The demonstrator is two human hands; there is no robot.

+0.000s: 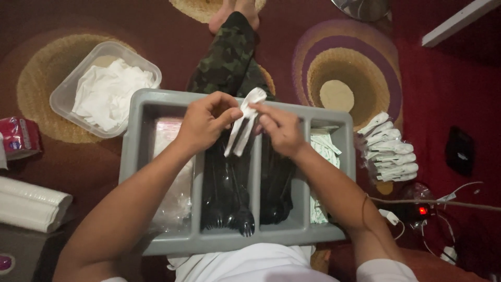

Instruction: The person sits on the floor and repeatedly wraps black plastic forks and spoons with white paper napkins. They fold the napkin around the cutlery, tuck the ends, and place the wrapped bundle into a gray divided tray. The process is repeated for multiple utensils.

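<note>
Fingers of both the left hand (pixel 206 122) and right hand (pixel 279 128) pinch a folded white napkin (pixel 244 128).

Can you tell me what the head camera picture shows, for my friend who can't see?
Two hands, left hand and right hand, hold a white napkin-wrapped bundle above a grey divided tray of black cutlery, on a red carpet.

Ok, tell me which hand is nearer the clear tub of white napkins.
Left. The left hand is just right of the tub; the right hand lies farther right, beyond it.
</note>
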